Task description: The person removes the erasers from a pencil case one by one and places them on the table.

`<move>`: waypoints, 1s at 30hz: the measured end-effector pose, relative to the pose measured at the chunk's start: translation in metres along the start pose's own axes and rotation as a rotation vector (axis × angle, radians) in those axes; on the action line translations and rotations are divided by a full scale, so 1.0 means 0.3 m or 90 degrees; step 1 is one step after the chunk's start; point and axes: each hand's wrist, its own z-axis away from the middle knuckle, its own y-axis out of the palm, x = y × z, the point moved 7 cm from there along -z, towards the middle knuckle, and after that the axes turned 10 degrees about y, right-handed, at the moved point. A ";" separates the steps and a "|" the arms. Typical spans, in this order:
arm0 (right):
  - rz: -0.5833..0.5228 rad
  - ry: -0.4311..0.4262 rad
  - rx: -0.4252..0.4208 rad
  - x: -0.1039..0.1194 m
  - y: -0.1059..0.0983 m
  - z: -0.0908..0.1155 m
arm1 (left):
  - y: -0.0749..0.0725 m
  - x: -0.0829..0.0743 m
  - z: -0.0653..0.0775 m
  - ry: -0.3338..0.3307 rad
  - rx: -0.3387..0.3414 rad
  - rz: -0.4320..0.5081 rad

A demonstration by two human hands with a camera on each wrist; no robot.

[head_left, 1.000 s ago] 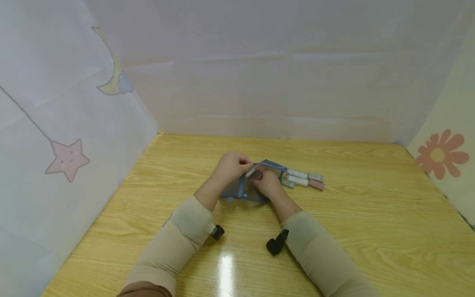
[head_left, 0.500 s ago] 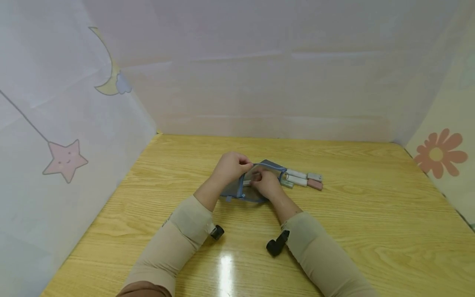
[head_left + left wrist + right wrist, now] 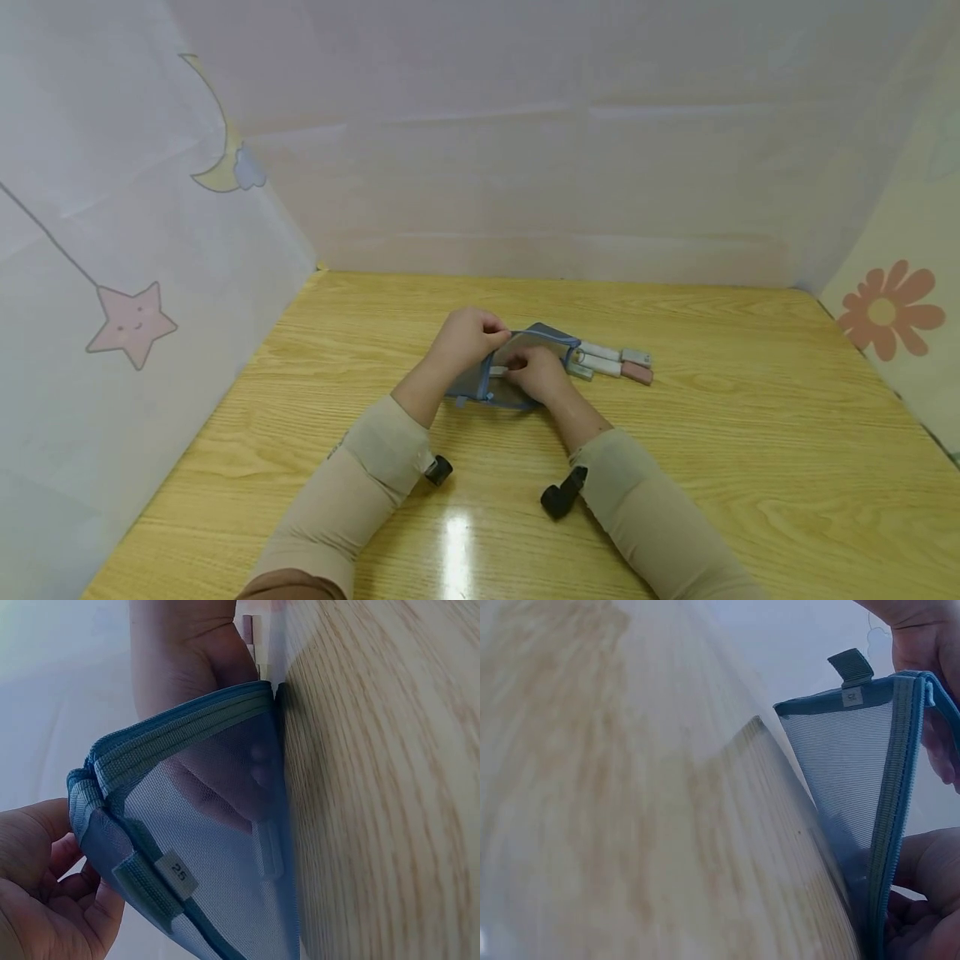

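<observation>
A blue mesh zip pouch lies on the table with its mouth spread. My left hand pinches the pouch's upper edge beside the zip; the left wrist view shows that pinch at the corner, near a small tag. Inside the mouth is my right hand, its fingers seen through the mesh in the left wrist view. At those fingertips is a small pale stick, lying low in the pouch near the table side. Its exact kind is blurred by the mesh.
Right of the pouch lie several short sticks: white ones, one with a pink end, and a greenish one. The wooden table meets printed cloth walls at the back and sides.
The pale stick, tilted up at the pouch mouth earlier, now lies flatter and lower inside. My right hand has followed it slightly down. My left hand stays on the pouch edge.
</observation>
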 end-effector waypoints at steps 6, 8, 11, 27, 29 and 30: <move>-0.015 -0.002 0.004 -0.004 -0.011 0.007 | -0.001 0.008 0.001 0.005 -0.004 -0.003; -0.022 -0.016 0.002 0.000 -0.020 0.015 | -0.001 0.010 0.002 0.004 -0.003 -0.004; -0.028 -0.020 -0.003 0.002 -0.039 0.030 | 0.000 0.013 0.004 -0.002 0.006 -0.002; -0.035 0.014 0.045 -0.016 -0.144 0.099 | 0.001 0.012 0.014 -0.024 0.011 -0.020; -0.029 0.018 0.049 -0.023 -0.154 0.106 | 0.001 0.012 0.014 -0.022 0.010 -0.024; -0.026 0.024 0.050 -0.028 -0.160 0.110 | 0.001 0.012 0.014 -0.021 0.009 -0.024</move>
